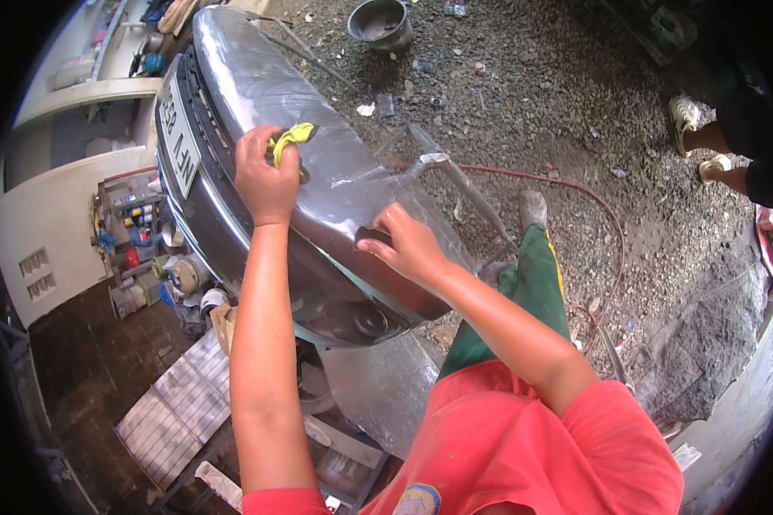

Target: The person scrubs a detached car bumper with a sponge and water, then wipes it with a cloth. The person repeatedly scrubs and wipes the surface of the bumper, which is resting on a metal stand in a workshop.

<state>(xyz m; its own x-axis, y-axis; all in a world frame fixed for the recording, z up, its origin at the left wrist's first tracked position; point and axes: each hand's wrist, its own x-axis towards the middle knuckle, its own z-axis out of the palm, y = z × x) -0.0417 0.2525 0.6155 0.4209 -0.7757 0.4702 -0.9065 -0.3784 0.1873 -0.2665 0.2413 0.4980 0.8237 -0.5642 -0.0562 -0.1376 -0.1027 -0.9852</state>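
A dark, glossy car bumper [331,154] with wet-looking grey patches lies in front of me, propped on a metal stand. Over its upper part, my left hand [266,176] is closed around a crumpled yellow-green cloth [292,140]; something dark shows beside the cloth. Lower down, my right hand [408,246] pinches a thin, dark piece of sandpaper [372,233] against the bumper, next to a pale patch. A white number plate [179,140] is fixed to the bumper, left of my left hand.
A grey bucket [380,26] stands on gravel at the far side. Stand legs [468,193] stick out to the right, near a red hose [605,202]. Another person's feet [694,120] are at the right. Shelves with containers [137,223] stand at the left.
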